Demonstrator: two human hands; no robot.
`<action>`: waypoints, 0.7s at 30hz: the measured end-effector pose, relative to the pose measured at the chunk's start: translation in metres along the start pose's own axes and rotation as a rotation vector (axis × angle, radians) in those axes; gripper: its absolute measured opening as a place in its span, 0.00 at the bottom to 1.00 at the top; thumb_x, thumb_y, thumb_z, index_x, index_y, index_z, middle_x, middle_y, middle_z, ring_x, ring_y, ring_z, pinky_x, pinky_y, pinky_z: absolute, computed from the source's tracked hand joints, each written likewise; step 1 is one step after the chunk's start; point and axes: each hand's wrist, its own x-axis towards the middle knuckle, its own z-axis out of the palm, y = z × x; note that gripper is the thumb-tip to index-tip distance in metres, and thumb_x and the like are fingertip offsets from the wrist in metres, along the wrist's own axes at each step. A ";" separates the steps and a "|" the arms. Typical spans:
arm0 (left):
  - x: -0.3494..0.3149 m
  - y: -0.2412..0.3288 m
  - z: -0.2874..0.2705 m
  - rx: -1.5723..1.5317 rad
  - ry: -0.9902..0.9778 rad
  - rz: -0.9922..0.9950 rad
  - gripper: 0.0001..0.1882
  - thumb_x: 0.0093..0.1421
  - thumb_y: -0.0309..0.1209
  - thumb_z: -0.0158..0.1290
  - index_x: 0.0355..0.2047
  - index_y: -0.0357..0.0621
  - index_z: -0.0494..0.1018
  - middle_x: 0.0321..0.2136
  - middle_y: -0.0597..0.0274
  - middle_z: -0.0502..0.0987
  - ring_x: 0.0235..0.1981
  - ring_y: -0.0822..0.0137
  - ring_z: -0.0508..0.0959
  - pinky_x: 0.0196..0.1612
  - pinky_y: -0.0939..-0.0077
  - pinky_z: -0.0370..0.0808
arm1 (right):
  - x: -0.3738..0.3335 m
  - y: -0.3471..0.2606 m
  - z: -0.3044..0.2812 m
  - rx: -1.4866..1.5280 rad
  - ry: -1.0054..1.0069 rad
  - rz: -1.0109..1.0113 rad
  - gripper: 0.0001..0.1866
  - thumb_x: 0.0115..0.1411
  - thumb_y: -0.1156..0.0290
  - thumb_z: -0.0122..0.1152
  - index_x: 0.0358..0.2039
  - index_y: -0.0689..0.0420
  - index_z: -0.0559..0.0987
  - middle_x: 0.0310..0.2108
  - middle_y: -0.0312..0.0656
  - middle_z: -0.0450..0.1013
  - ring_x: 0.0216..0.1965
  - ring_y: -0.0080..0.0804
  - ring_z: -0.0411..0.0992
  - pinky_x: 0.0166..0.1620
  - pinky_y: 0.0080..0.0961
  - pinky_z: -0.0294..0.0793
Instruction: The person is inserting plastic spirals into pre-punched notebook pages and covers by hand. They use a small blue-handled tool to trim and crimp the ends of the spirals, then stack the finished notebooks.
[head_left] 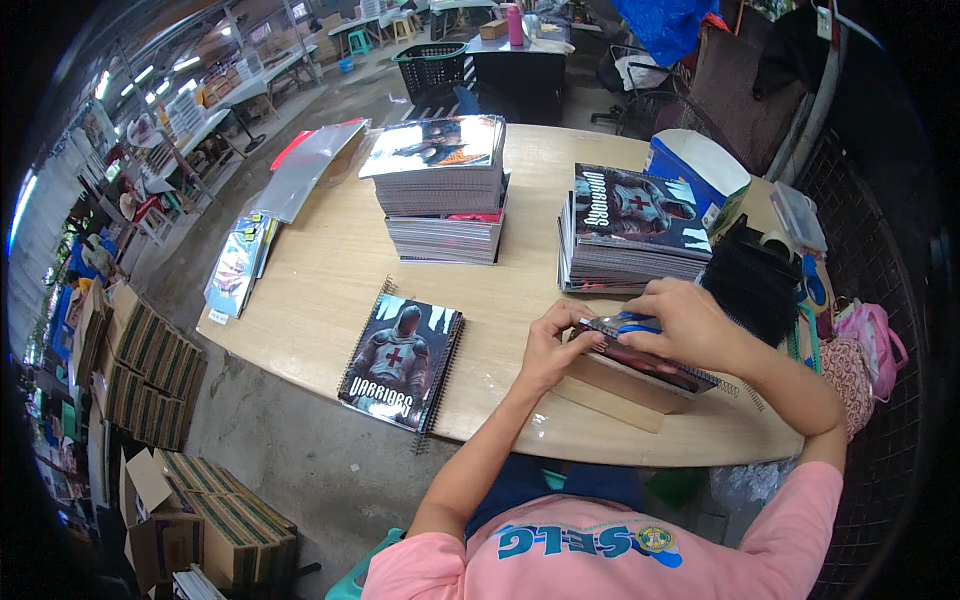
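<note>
At the table's near right, my left hand (552,345) grips the left end of a dark-covered spiral notebook (655,365), thumb and fingers closed on it. My right hand (690,322) is closed round a small blue-handled tool (638,323), its metal end at the notebook's corner by my left fingertips. Pliers or scissors, I cannot tell which. The notebook rests on a brown block (630,385), beside a flat wooden strip (608,402). Loose wire coil (745,390) sticks out at its right end. Another spiral notebook (400,362) with an armoured figure lies left of my hands.
Stacks of notebooks (640,215) and of printed sheets (440,190) stand farther back on the wooden table (300,300). A blue-and-white box (700,165), black coils (752,280) and a tape roll (776,243) sit right. Plastic sleeves (310,170) lie left; cartons (150,370) fill the floor.
</note>
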 end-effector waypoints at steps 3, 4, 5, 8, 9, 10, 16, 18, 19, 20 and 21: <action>-0.005 0.005 0.006 0.166 0.117 0.100 0.10 0.53 0.25 0.61 0.36 0.35 0.77 0.37 0.58 0.74 0.43 0.67 0.74 0.49 0.74 0.70 | -0.020 0.017 -0.007 0.054 0.391 -0.057 0.22 0.46 0.58 0.69 0.38 0.61 0.82 0.33 0.49 0.76 0.36 0.45 0.75 0.42 0.35 0.74; -0.012 -0.002 0.005 0.282 0.159 0.158 0.10 0.55 0.26 0.60 0.37 0.36 0.76 0.36 0.58 0.75 0.42 0.66 0.74 0.48 0.74 0.70 | -0.029 0.018 -0.013 0.129 0.505 -0.030 0.21 0.44 0.64 0.71 0.37 0.63 0.81 0.31 0.48 0.76 0.35 0.43 0.75 0.40 0.32 0.73; -0.014 0.001 0.005 0.399 0.197 0.217 0.10 0.56 0.27 0.59 0.38 0.38 0.76 0.35 0.58 0.75 0.41 0.65 0.74 0.47 0.73 0.70 | -0.039 0.022 -0.015 0.150 0.564 0.009 0.20 0.44 0.66 0.71 0.38 0.64 0.81 0.31 0.48 0.75 0.34 0.41 0.75 0.40 0.30 0.73; 0.001 0.049 -0.004 0.285 0.470 0.092 0.12 0.63 0.33 0.52 0.41 0.36 0.74 0.39 0.56 0.74 0.43 0.64 0.73 0.48 0.72 0.69 | -0.069 0.047 -0.008 0.217 0.747 0.119 0.19 0.45 0.72 0.69 0.39 0.65 0.80 0.31 0.47 0.75 0.34 0.35 0.75 0.40 0.26 0.72; 0.009 0.075 -0.019 0.348 0.553 0.148 0.15 0.66 0.36 0.47 0.42 0.35 0.72 0.39 0.58 0.73 0.42 0.66 0.72 0.47 0.73 0.68 | -0.078 0.056 -0.004 0.254 0.756 0.198 0.19 0.46 0.73 0.68 0.40 0.65 0.80 0.32 0.46 0.76 0.34 0.34 0.75 0.41 0.25 0.72; 0.016 0.102 -0.034 0.416 0.643 0.200 0.18 0.70 0.40 0.42 0.43 0.35 0.71 0.39 0.60 0.73 0.40 0.69 0.71 0.46 0.74 0.68 | -0.087 0.068 0.003 0.225 0.751 0.260 0.18 0.46 0.73 0.68 0.40 0.65 0.80 0.32 0.46 0.76 0.34 0.36 0.75 0.41 0.26 0.72; 0.053 0.160 -0.130 1.301 -0.127 -0.019 0.16 0.68 0.43 0.39 0.43 0.45 0.66 0.29 0.40 0.77 0.34 0.42 0.78 0.37 0.46 0.69 | -0.156 0.131 0.121 0.089 0.461 0.456 0.19 0.44 0.69 0.69 0.37 0.64 0.81 0.35 0.48 0.70 0.39 0.46 0.71 0.44 0.36 0.71; 0.032 0.121 -0.172 1.519 -0.378 -0.143 0.15 0.67 0.45 0.39 0.46 0.50 0.65 0.26 0.41 0.77 0.31 0.40 0.77 0.35 0.43 0.70 | -0.153 0.125 0.154 0.105 0.466 0.447 0.20 0.44 0.69 0.69 0.38 0.64 0.80 0.36 0.48 0.69 0.40 0.47 0.70 0.45 0.38 0.70; 0.026 0.113 -0.173 1.511 -0.467 -0.288 0.14 0.67 0.44 0.39 0.43 0.49 0.65 0.27 0.41 0.77 0.34 0.41 0.77 0.38 0.46 0.69 | -0.154 0.122 0.164 0.104 0.469 0.460 0.20 0.44 0.69 0.69 0.39 0.63 0.80 0.36 0.48 0.69 0.40 0.47 0.69 0.45 0.39 0.69; 0.022 0.100 -0.178 1.556 -0.524 -0.287 0.14 0.67 0.44 0.38 0.41 0.49 0.65 0.24 0.43 0.76 0.31 0.41 0.77 0.36 0.47 0.69 | -0.155 0.123 0.172 0.096 0.505 0.452 0.21 0.43 0.69 0.69 0.39 0.64 0.80 0.37 0.48 0.68 0.41 0.47 0.68 0.46 0.38 0.69; 0.020 0.089 -0.184 1.561 -0.545 -0.282 0.13 0.67 0.44 0.39 0.41 0.50 0.66 0.26 0.46 0.76 0.32 0.44 0.76 0.37 0.49 0.69 | -0.156 0.125 0.178 0.088 0.541 0.444 0.22 0.43 0.69 0.69 0.40 0.64 0.80 0.37 0.48 0.68 0.42 0.46 0.67 0.46 0.38 0.68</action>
